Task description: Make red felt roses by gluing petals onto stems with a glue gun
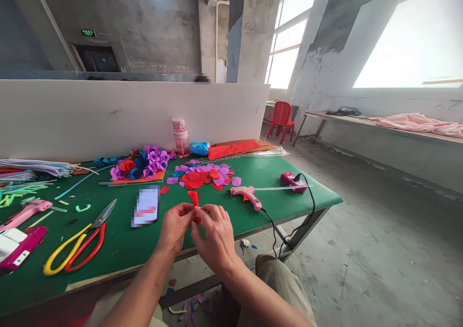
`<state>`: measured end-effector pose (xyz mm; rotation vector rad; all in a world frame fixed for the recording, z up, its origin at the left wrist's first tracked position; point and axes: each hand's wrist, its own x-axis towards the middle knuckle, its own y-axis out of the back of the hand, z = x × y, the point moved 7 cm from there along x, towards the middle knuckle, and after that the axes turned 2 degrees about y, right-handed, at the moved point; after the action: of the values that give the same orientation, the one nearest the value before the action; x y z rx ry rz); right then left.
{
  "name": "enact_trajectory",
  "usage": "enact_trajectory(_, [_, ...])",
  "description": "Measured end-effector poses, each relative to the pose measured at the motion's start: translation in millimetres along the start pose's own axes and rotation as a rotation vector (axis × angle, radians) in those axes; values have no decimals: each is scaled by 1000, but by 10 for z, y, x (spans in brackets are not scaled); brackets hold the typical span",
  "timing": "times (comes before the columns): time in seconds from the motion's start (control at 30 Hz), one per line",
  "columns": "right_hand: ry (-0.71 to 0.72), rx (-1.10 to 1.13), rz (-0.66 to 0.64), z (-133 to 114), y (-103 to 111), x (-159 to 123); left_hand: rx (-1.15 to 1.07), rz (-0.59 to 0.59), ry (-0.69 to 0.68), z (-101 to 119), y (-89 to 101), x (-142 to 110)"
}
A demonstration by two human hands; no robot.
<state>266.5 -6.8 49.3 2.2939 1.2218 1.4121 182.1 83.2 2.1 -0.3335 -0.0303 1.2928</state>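
A red paper petal (194, 198), narrow at the bottom and wider at the top, stands up between my hands at the table's front edge. My left hand (174, 229) pinches its lower end from the left. The fingers of my right hand (216, 236) press on the same end from the right, and they hide most of it. Beyond my hands lies a pile of loose red petals (195, 180) and purple petals (222, 171). To the right rests a pink glue gun (248, 195) with a clear glue stick in its back.
Finished purple flowers (156, 161) lie at the back left. Scissors (85, 240) with yellow and red handles and a phone (145, 206) are left of my hands. A black cord runs from a magenta power socket (293, 182) over the right edge. A pink bottle (180, 136) stands behind.
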Motion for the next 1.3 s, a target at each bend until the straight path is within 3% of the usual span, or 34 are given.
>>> enact_trajectory(0.1, [33,173,44,10,73,9,-48,-71,-8,51,-20,-11])
enact_trajectory(0.23, [-176,413,113,294,157,86,-18,-160,-82,162,-55,-59])
enact_trajectory(0.37, [-243,564,32,374,101,164,24,-194,-160,239,-84,-120])
enact_trajectory(0.5, [-273,698,-7,340,50,178,-41,-219,-84,201,-127,-143])
enact_trajectory(0.73, [-292,764,-46,352,-14,146,-140,-243,16,74,-170,-114])
enact_trajectory(0.87, [-371,784,-47,457,-69,105,-156,-159,-10,71,-102,-72])
enact_trajectory(1.03, [-491,894,-202,537,-293,-16,-194,-79,-43,65,-16,-19])
enact_trajectory(1.3, [-609,895,-190,618,-338,-71,-194,-205,11,141,-52,-62])
